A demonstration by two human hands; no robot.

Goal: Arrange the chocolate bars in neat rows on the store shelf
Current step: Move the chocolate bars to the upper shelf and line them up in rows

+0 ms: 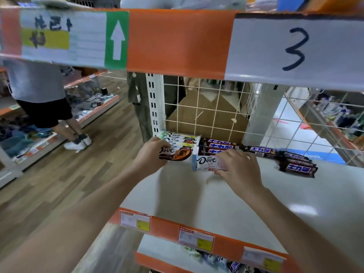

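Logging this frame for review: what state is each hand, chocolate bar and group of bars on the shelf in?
left hand: grips the brown Dove bar
brown Dove bar: held at the front of the Dove row
right hand: pinches the white Dove bar
white Dove bar: held low over the shelf, not yet in a row
Dove row: lined up at the back left
dark bars: loosely piled at the right
shelf: mostly bare

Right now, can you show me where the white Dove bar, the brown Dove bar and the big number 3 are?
white Dove bar (205, 162): head view, on the Dove lettering.
brown Dove bar (178, 154): head view, on the wrapper's middle.
number 3 sign (295, 49): head view, on the handwritten numeral.
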